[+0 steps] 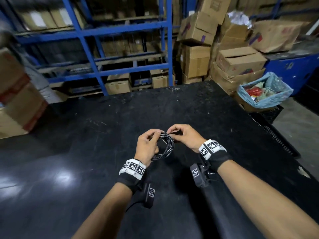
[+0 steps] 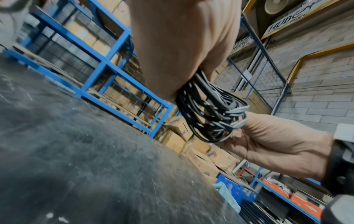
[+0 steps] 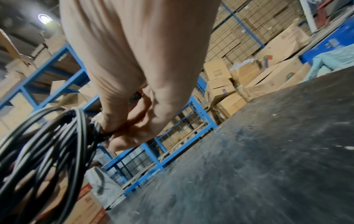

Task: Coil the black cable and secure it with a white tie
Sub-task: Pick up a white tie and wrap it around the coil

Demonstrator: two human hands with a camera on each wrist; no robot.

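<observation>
Fingers [image 1: 156, 135] round coiled black cable [image 1: 168, 145]

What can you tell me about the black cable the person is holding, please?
The black cable is thin, round and rubbery-looking, wound into a loose ring of several loops, with glossy highlights on some strands. It hangs upright above the dark table, not resting on it. The left hand grips the ring's left side, and the right hand pinches its top with the fingers. No white tie is plainly visible on it.
</observation>
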